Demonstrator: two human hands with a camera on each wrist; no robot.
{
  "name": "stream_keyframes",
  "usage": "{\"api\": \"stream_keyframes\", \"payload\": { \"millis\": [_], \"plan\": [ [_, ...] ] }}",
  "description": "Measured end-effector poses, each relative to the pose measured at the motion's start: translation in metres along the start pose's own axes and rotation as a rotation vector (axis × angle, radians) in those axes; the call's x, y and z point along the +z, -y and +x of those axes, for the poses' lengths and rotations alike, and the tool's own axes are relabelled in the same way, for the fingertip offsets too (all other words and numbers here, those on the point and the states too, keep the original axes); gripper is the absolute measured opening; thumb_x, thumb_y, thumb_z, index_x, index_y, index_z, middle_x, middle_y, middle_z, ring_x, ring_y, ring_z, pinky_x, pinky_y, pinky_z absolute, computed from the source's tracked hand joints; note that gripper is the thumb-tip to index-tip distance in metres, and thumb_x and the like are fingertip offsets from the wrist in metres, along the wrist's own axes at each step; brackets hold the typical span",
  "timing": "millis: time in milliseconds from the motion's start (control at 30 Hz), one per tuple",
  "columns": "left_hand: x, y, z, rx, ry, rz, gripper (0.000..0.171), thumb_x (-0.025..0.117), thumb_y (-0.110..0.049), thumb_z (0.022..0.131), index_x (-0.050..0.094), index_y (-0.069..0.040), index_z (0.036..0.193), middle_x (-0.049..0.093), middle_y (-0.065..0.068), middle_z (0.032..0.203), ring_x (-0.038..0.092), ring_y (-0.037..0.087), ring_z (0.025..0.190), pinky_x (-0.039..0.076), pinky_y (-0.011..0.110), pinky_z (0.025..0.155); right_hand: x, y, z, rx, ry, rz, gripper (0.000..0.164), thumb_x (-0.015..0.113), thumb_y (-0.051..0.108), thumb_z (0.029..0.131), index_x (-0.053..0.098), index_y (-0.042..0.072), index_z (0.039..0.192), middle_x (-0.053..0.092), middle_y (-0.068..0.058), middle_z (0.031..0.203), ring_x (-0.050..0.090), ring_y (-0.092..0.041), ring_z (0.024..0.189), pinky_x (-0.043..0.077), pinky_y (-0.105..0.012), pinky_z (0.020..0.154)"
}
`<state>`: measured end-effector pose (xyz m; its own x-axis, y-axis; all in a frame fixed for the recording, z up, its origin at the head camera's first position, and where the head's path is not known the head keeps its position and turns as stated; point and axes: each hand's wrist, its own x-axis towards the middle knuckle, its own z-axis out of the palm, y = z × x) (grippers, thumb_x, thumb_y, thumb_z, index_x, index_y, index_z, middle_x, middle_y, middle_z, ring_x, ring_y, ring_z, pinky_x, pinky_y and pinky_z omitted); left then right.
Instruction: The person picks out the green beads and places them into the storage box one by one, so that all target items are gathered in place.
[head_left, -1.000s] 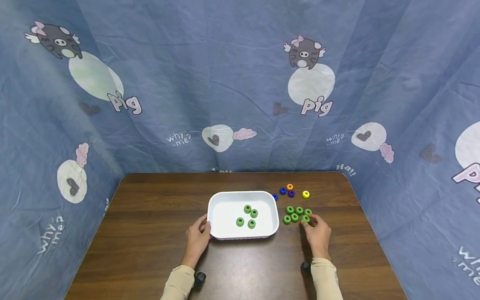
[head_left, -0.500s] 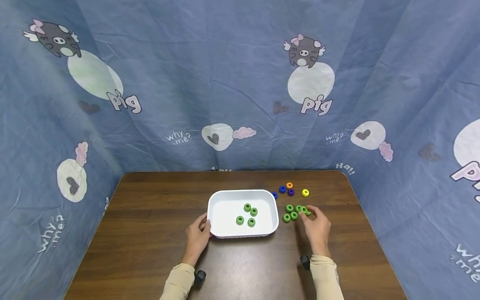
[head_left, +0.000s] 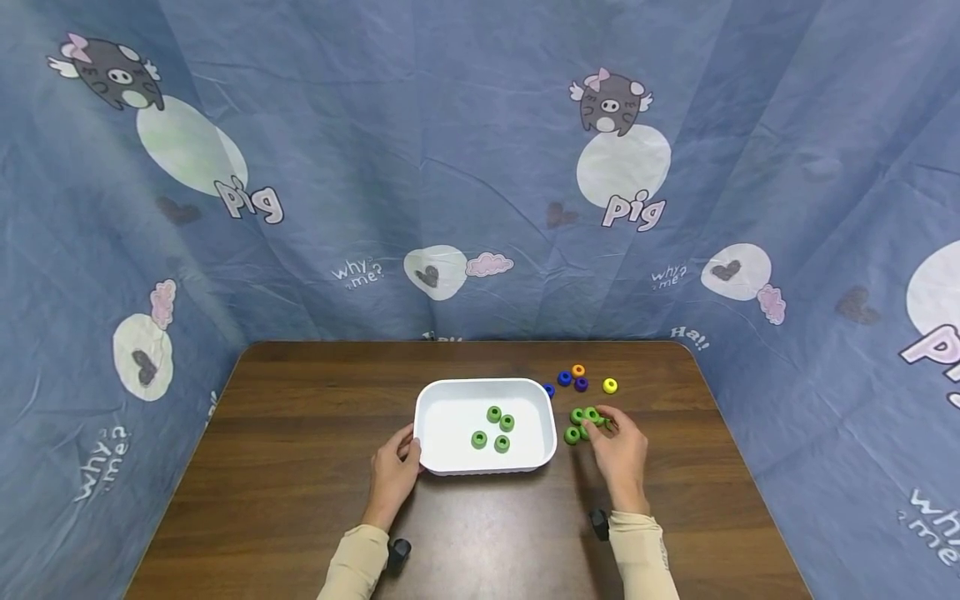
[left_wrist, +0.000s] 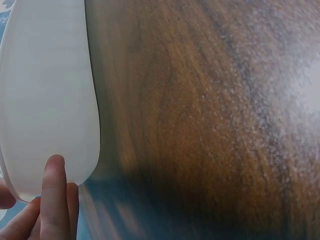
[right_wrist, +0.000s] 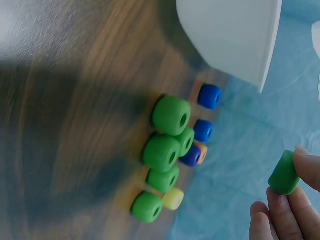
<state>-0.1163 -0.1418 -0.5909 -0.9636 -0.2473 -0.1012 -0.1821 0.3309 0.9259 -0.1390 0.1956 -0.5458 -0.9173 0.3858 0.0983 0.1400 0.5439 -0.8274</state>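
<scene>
A white rectangular tray (head_left: 441, 462) lies mid-table with several green barrel beads (head_left: 502, 444) inside. My left hand (head_left: 393, 475) holds the tray's left end, and in the left wrist view its fingers (left_wrist: 54, 192) lie against the outer wall. To the tray's right, my right hand (head_left: 624, 457) pinches a green bead (right_wrist: 284, 174) between thumb and fingers. The held bead is up off the table in the right wrist view. Several more green beads (right_wrist: 161, 152) sit grouped on the wood below it, partly hidden by the hand in the head view.
Behind the green group are two blue beads (head_left: 565, 378), a dark purple one (head_left: 581, 384), an orange one (head_left: 578, 370) and a yellow one (head_left: 610, 386). One blue bead stands close to the tray's right rim. The brown table (head_left: 315, 417) ends at a blue printed curtain (head_left: 480, 167).
My right hand has picked a green bead up from the group's right side and moved it left and slightly back over the others. The left hand and the tray have stayed in place.
</scene>
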Motion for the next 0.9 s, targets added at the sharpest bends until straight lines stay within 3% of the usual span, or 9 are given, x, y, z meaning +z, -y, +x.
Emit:
{"api": "stream_keyframes", "payload": {
  "millis": [100,333,567,900],
  "plan": [
    [-0.001,0.0,0.0,0.004,0.002,0.002,0.039,0.054,-0.007,0.1,0.056,0.005,0.137,0.064,0.031,0.127,0.071,0.037,0.11,0.064,0.022,0.07,0.004,0.004,-0.002,-0.026,0.002,0.013,0.033,0.079,0.011,0.084,0.071,0.001,0.114,0.072,-0.022,0.119,0.068,-0.04,0.115,0.057,-0.05,0.101],
    [0.0,0.0,0.001,0.012,0.0,-0.01,0.039,0.054,-0.006,0.1,0.057,0.005,0.137,0.065,0.031,0.127,0.071,0.037,0.11,0.064,0.021,0.07,0.019,0.015,-0.008,-0.099,-0.008,-0.012,0.031,0.082,0.015,0.081,0.074,0.004,0.109,0.076,-0.018,0.11,0.071,-0.037,0.105,0.06,-0.053,0.087],
    [0.001,0.001,0.002,0.016,-0.002,-0.026,0.038,0.055,-0.007,0.1,0.058,0.004,0.136,0.066,0.029,0.125,0.071,0.036,0.108,0.062,0.018,0.068,0.034,0.02,-0.013,-0.14,0.025,-0.039,0.031,0.083,0.013,0.08,0.075,0.005,0.108,0.076,-0.017,0.109,0.071,-0.037,0.103,0.06,-0.052,0.087],
    [0.0,0.001,0.001,0.014,-0.009,-0.018,0.038,0.056,-0.007,0.1,0.059,0.004,0.135,0.067,0.029,0.124,0.072,0.035,0.107,0.062,0.018,0.067,0.058,0.027,-0.018,-0.305,0.069,-0.072,0.029,0.085,0.012,0.077,0.075,0.004,0.104,0.077,-0.015,0.104,0.071,-0.035,0.1,0.059,-0.05,0.088]
  ]
}}
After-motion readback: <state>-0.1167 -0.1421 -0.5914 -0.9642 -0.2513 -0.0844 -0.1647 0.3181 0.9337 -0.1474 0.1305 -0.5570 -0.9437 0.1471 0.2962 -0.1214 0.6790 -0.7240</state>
